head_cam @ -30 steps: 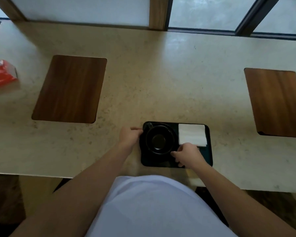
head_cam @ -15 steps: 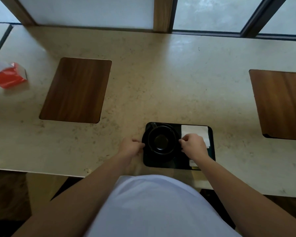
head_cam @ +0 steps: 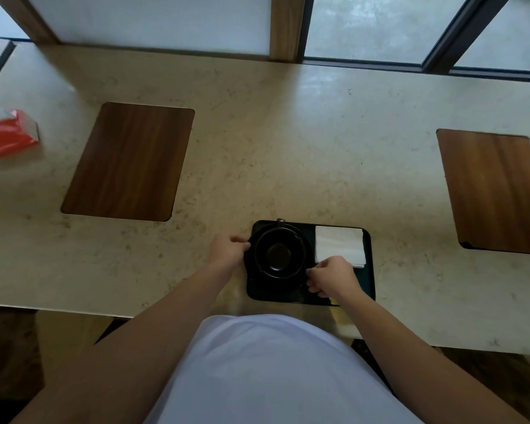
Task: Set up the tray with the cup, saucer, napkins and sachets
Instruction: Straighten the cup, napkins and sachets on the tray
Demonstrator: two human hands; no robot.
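A black tray (head_cam: pixel 368 280) lies near the counter's front edge. On its left half a black cup (head_cam: pixel 279 255) stands on a black saucer (head_cam: pixel 259 275), the cup's handle pointing away from me. White napkins (head_cam: pixel 338 244) lie on the tray's far right part. My left hand (head_cam: pixel 228 253) grips the saucer's left rim with curled fingers. At the saucer's right rim my right hand (head_cam: pixel 334 278) pinches its edge, covering the tray's near right part. A sliver of yellow, perhaps a sachet (head_cam: pixel 334 302), peeks out under my right wrist.
Two dark wooden mats lie on the beige counter, one at the left (head_cam: pixel 129 162) and one at the right (head_cam: pixel 496 191). A red and white packet (head_cam: pixel 8 133) sits at the far left. Windows run along the back.
My right hand came back from the napkins to the saucer's right rim. The left hand stays at the saucer's left rim. The camera view shifted slightly.
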